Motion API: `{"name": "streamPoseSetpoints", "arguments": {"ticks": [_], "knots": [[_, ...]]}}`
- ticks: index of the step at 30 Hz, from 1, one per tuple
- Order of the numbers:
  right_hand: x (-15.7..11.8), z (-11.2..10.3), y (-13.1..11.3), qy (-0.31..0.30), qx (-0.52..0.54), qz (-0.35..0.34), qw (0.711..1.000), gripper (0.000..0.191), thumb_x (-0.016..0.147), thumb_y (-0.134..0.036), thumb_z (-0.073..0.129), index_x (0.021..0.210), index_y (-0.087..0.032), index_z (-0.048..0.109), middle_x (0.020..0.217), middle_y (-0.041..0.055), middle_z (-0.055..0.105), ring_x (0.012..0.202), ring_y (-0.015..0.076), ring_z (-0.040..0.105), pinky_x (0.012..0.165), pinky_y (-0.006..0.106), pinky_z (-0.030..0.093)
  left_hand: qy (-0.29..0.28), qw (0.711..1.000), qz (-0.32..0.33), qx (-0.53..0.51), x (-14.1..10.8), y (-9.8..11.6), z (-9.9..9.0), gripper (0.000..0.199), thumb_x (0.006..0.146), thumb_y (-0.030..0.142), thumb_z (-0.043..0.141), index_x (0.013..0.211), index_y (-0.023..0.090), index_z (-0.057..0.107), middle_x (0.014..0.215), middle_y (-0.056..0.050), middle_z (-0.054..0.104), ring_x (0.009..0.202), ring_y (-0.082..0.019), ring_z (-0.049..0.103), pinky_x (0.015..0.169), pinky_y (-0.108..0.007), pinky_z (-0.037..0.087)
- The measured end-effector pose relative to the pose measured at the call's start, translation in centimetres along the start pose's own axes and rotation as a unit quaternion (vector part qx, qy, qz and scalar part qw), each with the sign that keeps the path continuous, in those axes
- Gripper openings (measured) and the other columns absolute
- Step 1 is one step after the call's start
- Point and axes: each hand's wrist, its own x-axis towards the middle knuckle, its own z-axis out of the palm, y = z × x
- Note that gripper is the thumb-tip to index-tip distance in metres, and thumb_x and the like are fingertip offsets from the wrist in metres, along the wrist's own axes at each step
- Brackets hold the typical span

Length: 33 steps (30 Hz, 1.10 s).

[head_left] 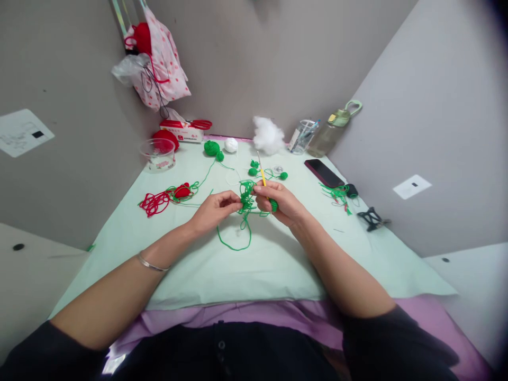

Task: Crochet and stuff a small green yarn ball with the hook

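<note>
A loose tangle of green yarn hangs between my two hands above the table. My left hand pinches its left side between thumb and fingertips. In my right hand is a crochet hook with a yellow handle, its metal tip pointing up and away. That hand's thumb and forefinger also touch the tangle's right edge, and a small green crocheted piece shows by its fingers. From the tangle a green loop of yarn droops toward the table's front.
Small green balls lie just beyond my hands. Red yarn is at left, near a clear tub. White stuffing, a cup and a bottle stand at the back. A phone and black stand lie right.
</note>
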Motion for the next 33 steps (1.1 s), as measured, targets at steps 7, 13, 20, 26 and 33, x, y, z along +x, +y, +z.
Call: {"name": "streamPoseSetpoints", "arguments": {"ticks": [7, 13, 20, 26, 33], "knots": [[-0.1, -0.1, 0.3, 0.03, -0.164, -0.023, 0.986, 0.036, 0.076, -0.052, 0.078, 0.079, -0.018, 0.07, 0.045, -0.0069, 0.05, 0.046, 0.0086, 0.042, 0.052, 0.025, 0.034, 0.005, 1.0, -0.01, -0.001, 0.1, 0.0, -0.4, 0.022, 0.083, 0.04, 0.07, 0.082, 0.019, 0.064, 0.067, 0.004, 0.052, 0.062, -0.012, 0.045, 0.062, -0.027, 0.034], [0.1, 0.1, 0.4, 0.049, -0.186, -0.009, 0.981, 0.032, 0.071, -0.046, 0.081, 0.074, -0.017, 0.068, 0.045, -0.006, 0.052, 0.042, 0.0083, 0.041, 0.047, 0.026, 0.026, 0.024, 1.0, -0.016, 0.004, 0.1, 0.7, -0.9, 0.019, 0.077, 0.037, 0.073, 0.077, 0.019, 0.065, 0.065, 0.004, 0.056, 0.063, -0.014, 0.05, 0.065, -0.028, 0.039], [0.5, -0.8, 0.2, 0.093, -0.094, -0.033, 0.991, 0.035, 0.068, -0.049, 0.083, 0.072, -0.018, 0.069, 0.041, -0.006, 0.05, 0.045, 0.0085, 0.038, 0.05, 0.027, 0.025, 0.062, 0.997, -0.001, -0.053, -0.1, 0.5, -1.3, 0.023, 0.087, 0.04, 0.066, 0.08, 0.019, 0.06, 0.111, -0.005, 0.07, 0.101, -0.019, 0.063, 0.092, -0.032, 0.047], [0.2, 0.0, 0.2, 0.089, -0.076, -0.036, 0.992, 0.038, 0.065, -0.049, 0.087, 0.075, -0.017, 0.069, 0.044, -0.0072, 0.051, 0.042, 0.0074, 0.037, 0.049, 0.027, 0.022, -0.024, 0.995, -0.025, -0.092, -0.2, 0.9, -0.6, 0.046, 0.093, 0.062, 0.054, 0.108, 0.019, 0.061, 0.124, -0.015, 0.069, 0.095, -0.025, 0.073, 0.07, -0.034, 0.057], [0.4, -1.9, -0.3, 0.143, -0.028, -0.07, 0.987, 0.036, 0.066, -0.048, 0.087, 0.075, -0.019, 0.066, 0.042, -0.0079, 0.048, 0.044, 0.0084, 0.034, 0.049, 0.027, 0.027, -0.089, 0.996, -0.024, 0.02, -0.2, 0.6, -1.6, 0.037, 0.09, 0.052, 0.062, 0.1, 0.018, 0.072, 0.101, -0.012, 0.076, 0.088, -0.026, 0.073, 0.07, -0.035, 0.056]]}}
